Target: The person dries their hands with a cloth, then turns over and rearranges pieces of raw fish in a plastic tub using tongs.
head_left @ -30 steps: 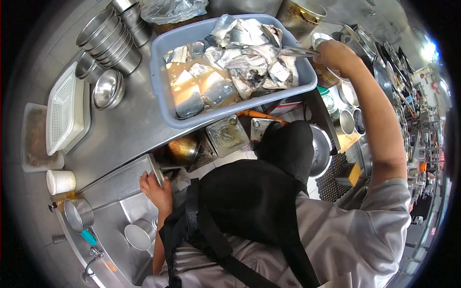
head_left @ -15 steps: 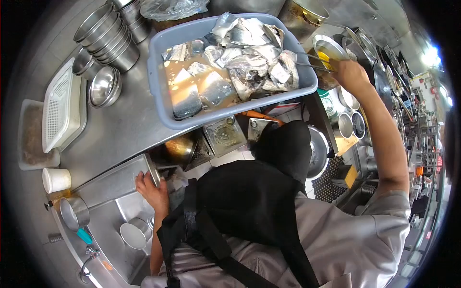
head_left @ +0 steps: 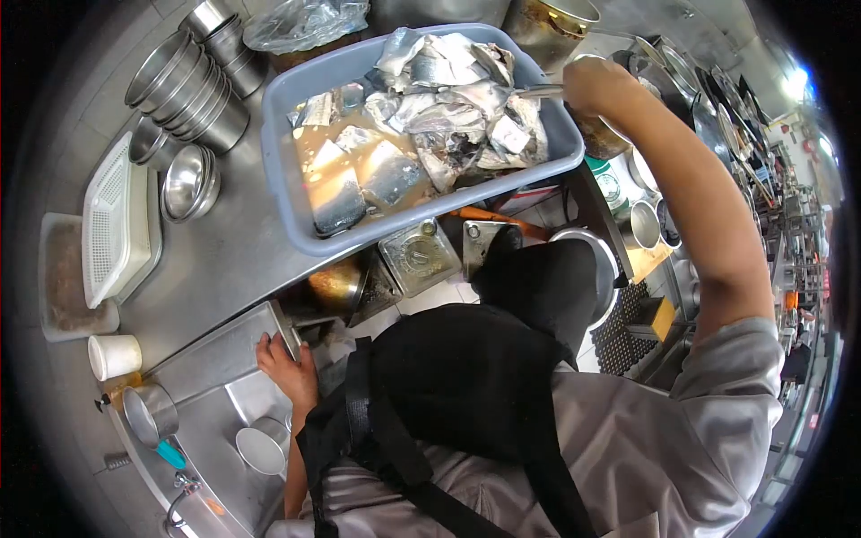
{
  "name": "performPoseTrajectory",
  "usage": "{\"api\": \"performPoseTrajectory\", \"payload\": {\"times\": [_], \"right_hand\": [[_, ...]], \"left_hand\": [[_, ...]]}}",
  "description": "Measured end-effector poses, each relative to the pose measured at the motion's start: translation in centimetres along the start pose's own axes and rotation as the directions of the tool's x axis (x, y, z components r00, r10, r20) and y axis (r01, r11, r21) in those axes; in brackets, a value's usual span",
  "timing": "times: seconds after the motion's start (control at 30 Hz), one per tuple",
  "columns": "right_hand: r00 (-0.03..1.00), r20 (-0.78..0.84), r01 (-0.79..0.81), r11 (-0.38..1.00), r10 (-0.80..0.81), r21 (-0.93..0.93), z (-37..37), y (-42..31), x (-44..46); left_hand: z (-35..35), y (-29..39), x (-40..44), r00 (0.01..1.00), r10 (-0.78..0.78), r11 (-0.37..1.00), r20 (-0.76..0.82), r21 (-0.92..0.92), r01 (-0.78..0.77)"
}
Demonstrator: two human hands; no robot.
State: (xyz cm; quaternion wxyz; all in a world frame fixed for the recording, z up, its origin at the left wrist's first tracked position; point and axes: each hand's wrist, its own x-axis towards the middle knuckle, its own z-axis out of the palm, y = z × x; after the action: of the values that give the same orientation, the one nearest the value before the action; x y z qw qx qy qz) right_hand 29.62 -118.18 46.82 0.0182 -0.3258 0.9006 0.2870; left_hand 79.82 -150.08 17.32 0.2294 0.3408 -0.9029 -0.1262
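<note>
A blue-grey plastic tub (head_left: 291, 202) is filled with cut fish pieces (head_left: 462, 99), some sitting in cloudy brown liquid at its left. My right hand (head_left: 599, 85) is at the tub's right end, closed around metal tongs (head_left: 540, 91). The tongs reach over the rim towards the piled fish; whether their tips grip a piece I cannot tell. Lower left, my left hand (head_left: 289, 369) holds the steel sink edge (head_left: 285, 332), fingers on one side and thumb on the other.
Stacked steel pots (head_left: 193, 90), steel bowls (head_left: 190, 184) and white baskets (head_left: 117, 220) stand on the steel counter (head_left: 242, 229). A saucepan (head_left: 151, 414) and a white pot (head_left: 263, 446) are at the sink. A tall stained pot (head_left: 552, 31) stands behind the tub.
My right hand has moved left with the tongs, closer to the tub's right rim and the fish. My left hand stays on the sink edge. The view has shifted slightly.
</note>
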Motion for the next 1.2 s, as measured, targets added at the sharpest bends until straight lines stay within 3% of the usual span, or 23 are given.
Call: {"api": "performPoseTrajectory", "payload": {"times": [0.03, 0.1, 0.13, 0.2, 0.23, 0.3, 0.37, 0.4, 0.47, 0.63, 0.73, 0.83, 0.93, 0.97, 1.1, 1.2], "right_hand": [[1.000, -0.001, 0.001, 1.000, -0.001, -0.001, -1.0, 0.0, 0.5], [0.969, 0.245, -0.053, 0.996, 0.034, 0.070, -2.8, 0.2, 1.4], [0.969, 0.245, -0.051, 0.996, 0.033, 0.066, -3.1, 0.6, 1.6], [0.896, 0.428, -0.139, 0.990, 0.116, 0.021, -2.8, 2.4, 1.5], [0.889, 0.450, -0.088, 0.996, 0.080, -0.003, -0.6, 4.4, 2.1], [0.916, 0.382, 0.085, 0.989, -0.125, 0.121, 2.6, 7.4, -1.1], [0.949, 0.199, 0.199, 0.953, -0.246, 0.226, 1.2, 6.4, -5.9], [0.948, 0.202, 0.200, 0.954, -0.246, 0.222, 1.0, 6.1, -7.6], [0.985, 0.169, -0.035, 0.916, -0.036, 0.399, 0.9, 6.1, -10.0], [0.997, -0.050, -0.042, 0.942, 0.062, 0.334, 0.4, 5.6, -8.8], [0.990, -0.110, -0.087, 0.996, 0.083, -0.032, -0.6, 4.8, -5.9], [0.999, -0.017, 0.027, 0.997, -0.028, -0.071, -2.8, 4.4, -3.0], [0.995, 0.099, 0.029, 0.991, -0.016, -0.128, -4.0, 4.3, -0.6], [0.985, 0.136, 0.121, 0.985, -0.104, -0.121, -3.4, 5.2, 0.6], [0.957, 0.268, 0.111, 0.994, -0.111, 0.017, -2.8, 7.0, 1.3], [0.944, -0.040, 0.331, 0.940, -0.328, 0.090, -0.9, 10.5, -0.4]], "left_hand": [[0.0, 0.1, 0.0, 1.000, -0.003, 1.000, -0.004, -0.008, 0.003], [0.0, -0.1, -0.1, 1.000, -0.010, 1.000, -0.006, -0.016, 0.010], [0.0, -0.1, -0.1, 1.000, -0.003, 1.000, -0.011, -0.019, 0.003], [0.1, -0.1, -0.1, 1.000, -0.002, 1.000, -0.014, -0.025, 0.001], [-0.2, 0.2, 0.0, 1.000, -0.007, 1.000, -0.009, -0.024, 0.007], [-0.3, 0.4, 0.1, 1.000, -0.023, 0.999, 0.003, -0.029, 0.023], [-0.3, 0.2, 0.1, 1.000, -0.003, 1.000, -0.002, -0.031, 0.003], [-0.1, 0.1, 0.0, 1.000, -0.008, 0.999, -0.001, -0.035, 0.008], [0.0, -0.2, -0.1, 1.000, -0.008, 0.999, -0.002, -0.033, 0.008], [-0.1, 0.1, -0.1, 1.000, -0.019, 1.000, 0.014, -0.023, 0.020], [-0.1, 0.1, -0.1, 1.000, -0.019, 1.000, 0.014, -0.010, 0.019], [0.1, -0.2, -0.1, 1.000, -0.005, 1.000, 0.002, -0.009, 0.005], [0.1, -0.2, -0.2, 1.000, 0.011, 1.000, -0.010, -0.014, -0.011], [0.1, -0.3, -0.1, 1.000, 0.021, 1.000, -0.016, -0.017, -0.022], [-0.2, 0.1, 0.0, 1.000, 0.000, 1.000, -0.003, -0.016, 0.000], [-0.1, 0.3, 0.0, 1.000, -0.014, 1.000, -0.012, 0.007, 0.014]]}}
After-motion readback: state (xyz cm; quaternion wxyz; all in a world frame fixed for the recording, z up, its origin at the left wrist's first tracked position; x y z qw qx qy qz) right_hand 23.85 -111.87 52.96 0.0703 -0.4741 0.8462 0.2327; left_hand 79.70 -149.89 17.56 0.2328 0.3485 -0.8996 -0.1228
